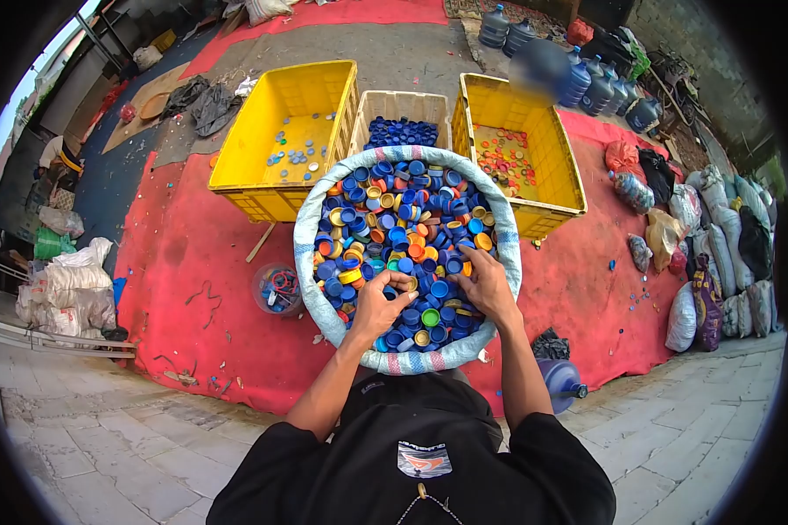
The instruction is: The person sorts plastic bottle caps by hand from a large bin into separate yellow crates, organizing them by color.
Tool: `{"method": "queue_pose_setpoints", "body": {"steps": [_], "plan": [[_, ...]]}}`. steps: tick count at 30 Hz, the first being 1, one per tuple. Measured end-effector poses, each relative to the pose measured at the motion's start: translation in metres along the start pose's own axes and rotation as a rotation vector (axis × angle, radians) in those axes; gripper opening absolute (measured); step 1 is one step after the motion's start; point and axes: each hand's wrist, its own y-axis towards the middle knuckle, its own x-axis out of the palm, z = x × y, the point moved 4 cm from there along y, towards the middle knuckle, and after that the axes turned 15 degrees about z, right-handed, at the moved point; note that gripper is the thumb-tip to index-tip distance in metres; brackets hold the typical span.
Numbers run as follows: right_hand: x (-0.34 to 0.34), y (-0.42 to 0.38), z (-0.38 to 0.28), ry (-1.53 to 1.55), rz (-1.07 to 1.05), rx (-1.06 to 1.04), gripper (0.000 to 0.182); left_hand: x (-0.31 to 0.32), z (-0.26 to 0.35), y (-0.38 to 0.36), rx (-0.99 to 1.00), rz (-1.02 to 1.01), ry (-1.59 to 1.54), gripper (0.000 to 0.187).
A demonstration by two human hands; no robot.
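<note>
A round sack (pixel 306 254) with a rolled pale-blue, striped rim stands in front of me, full of plastic bottle caps (pixel 400 234), mostly blue with some orange, yellow and green. Over its near left part, my left hand (pixel 380 306) pinches a yellowish bottle cap (pixel 411 284) between thumb and fingers. To the right, my right hand (pixel 490 285) rests on the caps, finger and thumb bent and apart; no held cap shows there. A bright green cap (pixel 430 318) lies between and below the hands.
Beyond the sack stand a yellow crate (pixel 236 166) with scattered grey-blue caps, a white crate (pixel 359 122) of blue caps, and another yellow crate (pixel 556 162) with red-orange caps. A small tub (pixel 277 289) sits at left, a blue water jug (pixel 562 383) at right. Filled sacks (pixel 727 219) line the right side.
</note>
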Motion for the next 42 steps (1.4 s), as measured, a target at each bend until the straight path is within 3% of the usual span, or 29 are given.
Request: {"method": "queue_pose_setpoints", "body": {"steps": [2,5,9,10,18,24,28,31,33,34,37,42], "plan": [[-0.008,-0.005,0.003,0.079,0.008,0.126,0.056,0.002,-0.001,0.001,-0.021,0.000,-0.041,0.027],[-0.016,-0.021,-0.001,0.623,0.196,0.493,0.057,0.005,0.006,0.003,0.085,-0.016,0.060,0.029],[-0.013,-0.046,0.001,1.481,0.099,0.829,0.054,0.014,0.020,0.004,0.314,-0.065,0.296,0.034],[-0.011,-0.051,-0.003,1.564,0.100,0.878,0.057,0.017,0.021,0.004,0.376,-0.068,0.345,0.035],[-0.004,-0.075,-0.016,1.701,0.200,1.119,0.054,0.032,0.015,0.009,0.494,-0.136,0.464,0.045],[0.006,-0.078,-0.016,1.673,0.194,1.156,0.055,0.036,0.016,0.014,0.416,-0.153,0.472,0.048],[0.010,-0.076,-0.016,1.643,0.268,1.212,0.051,0.024,0.004,0.019,0.161,-0.069,0.111,0.052],[0.014,-0.070,-0.019,1.653,0.326,1.255,0.046,0.014,-0.006,0.016,-0.547,-0.205,-0.697,0.038],[0.017,-0.063,-0.024,1.658,0.335,1.278,0.042,0.010,-0.008,0.016,-0.691,-0.285,-0.966,0.037],[0.020,-0.060,-0.025,1.653,0.334,1.279,0.042,0.009,-0.007,0.016,-0.760,-0.327,-1.101,0.038],[0.028,-0.051,-0.031,1.659,0.327,1.297,0.043,0.009,0.000,0.016,-0.769,-0.233,-1.103,0.043],[0.045,-0.045,-0.041,1.687,0.348,1.354,0.050,0.013,-0.008,0.022,-0.836,-0.140,-1.102,0.035]]}}
